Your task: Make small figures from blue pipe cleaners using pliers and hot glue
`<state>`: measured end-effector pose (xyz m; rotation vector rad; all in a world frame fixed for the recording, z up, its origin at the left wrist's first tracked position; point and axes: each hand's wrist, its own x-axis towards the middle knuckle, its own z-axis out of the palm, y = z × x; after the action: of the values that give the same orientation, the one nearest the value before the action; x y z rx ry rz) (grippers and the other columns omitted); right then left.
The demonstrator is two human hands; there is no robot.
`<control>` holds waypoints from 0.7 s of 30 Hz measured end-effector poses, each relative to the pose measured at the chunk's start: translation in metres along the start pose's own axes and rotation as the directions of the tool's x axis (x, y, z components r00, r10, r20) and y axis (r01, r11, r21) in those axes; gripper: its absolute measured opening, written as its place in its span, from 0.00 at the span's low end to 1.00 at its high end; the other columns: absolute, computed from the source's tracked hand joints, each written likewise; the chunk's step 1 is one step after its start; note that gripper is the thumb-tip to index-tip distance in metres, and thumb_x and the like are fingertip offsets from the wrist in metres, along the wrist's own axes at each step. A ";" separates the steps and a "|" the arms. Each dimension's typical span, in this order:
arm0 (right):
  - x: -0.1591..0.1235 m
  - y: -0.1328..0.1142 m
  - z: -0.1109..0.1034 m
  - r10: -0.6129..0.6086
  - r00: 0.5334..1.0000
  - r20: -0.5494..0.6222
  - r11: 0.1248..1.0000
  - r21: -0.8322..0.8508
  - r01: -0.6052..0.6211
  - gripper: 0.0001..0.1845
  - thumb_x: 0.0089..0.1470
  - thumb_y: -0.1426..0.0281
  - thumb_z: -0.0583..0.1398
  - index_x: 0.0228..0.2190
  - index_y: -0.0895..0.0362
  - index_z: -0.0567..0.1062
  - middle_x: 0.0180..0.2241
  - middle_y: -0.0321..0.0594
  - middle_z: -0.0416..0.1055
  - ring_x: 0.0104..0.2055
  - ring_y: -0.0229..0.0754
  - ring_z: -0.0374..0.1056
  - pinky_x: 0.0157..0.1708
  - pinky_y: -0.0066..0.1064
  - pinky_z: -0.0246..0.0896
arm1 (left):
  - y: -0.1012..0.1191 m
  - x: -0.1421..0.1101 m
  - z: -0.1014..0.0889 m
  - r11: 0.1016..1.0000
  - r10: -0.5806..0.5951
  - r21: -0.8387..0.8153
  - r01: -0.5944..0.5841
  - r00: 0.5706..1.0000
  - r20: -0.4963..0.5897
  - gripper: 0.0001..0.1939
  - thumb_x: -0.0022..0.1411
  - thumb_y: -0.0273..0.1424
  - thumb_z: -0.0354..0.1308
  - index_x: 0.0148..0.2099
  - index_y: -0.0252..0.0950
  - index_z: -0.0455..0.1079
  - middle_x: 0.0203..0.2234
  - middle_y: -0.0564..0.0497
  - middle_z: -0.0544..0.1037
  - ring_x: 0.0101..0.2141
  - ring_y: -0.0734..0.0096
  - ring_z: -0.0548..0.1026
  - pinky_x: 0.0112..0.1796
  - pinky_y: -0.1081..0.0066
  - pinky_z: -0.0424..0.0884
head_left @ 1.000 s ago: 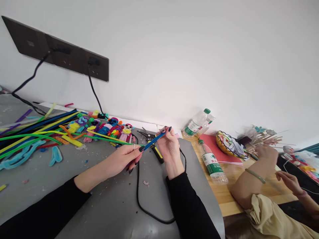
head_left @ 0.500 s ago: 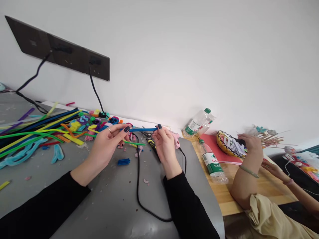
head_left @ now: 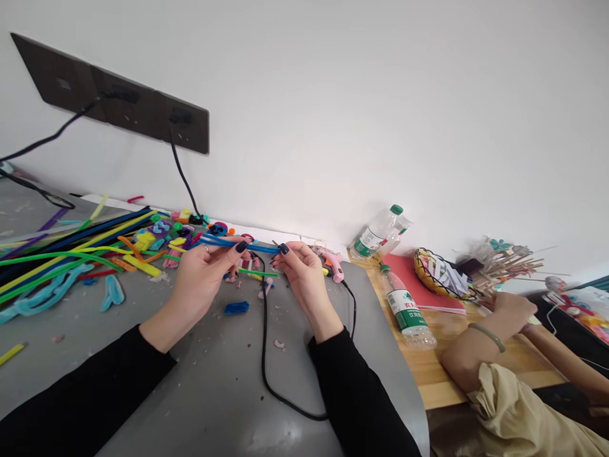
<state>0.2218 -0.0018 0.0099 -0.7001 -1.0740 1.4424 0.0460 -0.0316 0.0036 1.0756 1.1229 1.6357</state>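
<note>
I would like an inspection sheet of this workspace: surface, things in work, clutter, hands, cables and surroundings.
Surface: gray mat, strewn with small scraps
Things in work: blue fuzzy strips, held above the mat
Clutter: colored stems at left; pink glue gun
Hands: left hand and right hand both pinching the strips
Cables: black cord curving over the mat; plug cords at the wall panel
Surroundings: bottles, another person's arm at right
</note>
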 end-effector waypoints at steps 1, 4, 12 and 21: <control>-0.001 0.000 0.001 -0.042 0.999 0.001 0.997 -0.063 0.042 0.14 0.48 0.62 0.73 0.33 0.54 0.78 0.29 0.33 0.77 0.31 0.36 0.73 0.35 0.28 0.70 | -0.001 0.000 -0.001 1.000 0.004 0.016 -0.004 1.000 -0.007 0.26 0.51 0.53 0.71 0.42 0.36 0.81 0.27 0.49 0.81 0.26 0.69 0.73 0.23 0.72 0.68; -0.006 -0.001 0.007 -0.196 0.979 0.049 0.930 -0.307 0.202 0.08 0.52 0.66 0.70 0.35 0.52 0.79 0.37 0.36 0.77 0.39 0.39 0.73 0.39 0.30 0.69 | -0.001 0.000 -0.003 0.995 0.020 0.096 -0.020 1.000 -0.008 0.27 0.53 0.54 0.69 0.42 0.36 0.81 0.28 0.48 0.82 0.25 0.67 0.74 0.23 0.71 0.68; -0.013 0.004 0.012 -0.316 0.908 0.275 0.693 -0.587 0.419 0.07 0.59 0.69 0.64 0.38 0.47 0.83 0.37 0.39 0.78 0.41 0.45 0.71 0.49 0.39 0.64 | -0.001 0.000 -0.003 0.986 -0.012 0.164 0.008 1.000 0.025 0.26 0.51 0.52 0.70 0.41 0.35 0.80 0.28 0.46 0.83 0.29 0.61 0.79 0.24 0.69 0.74; -0.014 0.004 0.012 -0.330 0.903 0.276 0.673 -0.602 0.430 0.10 0.62 0.69 0.60 0.38 0.47 0.83 0.37 0.40 0.77 0.40 0.46 0.70 0.46 0.38 0.64 | 0.001 0.000 -0.003 0.978 -0.004 0.207 0.000 1.000 0.018 0.22 0.49 0.50 0.71 0.38 0.38 0.80 0.32 0.46 0.85 0.31 0.58 0.81 0.23 0.69 0.77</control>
<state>0.2117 -0.0176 0.0094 -0.7930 -1.7649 0.7322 0.0429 -0.0325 0.0042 1.2182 1.3041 1.5286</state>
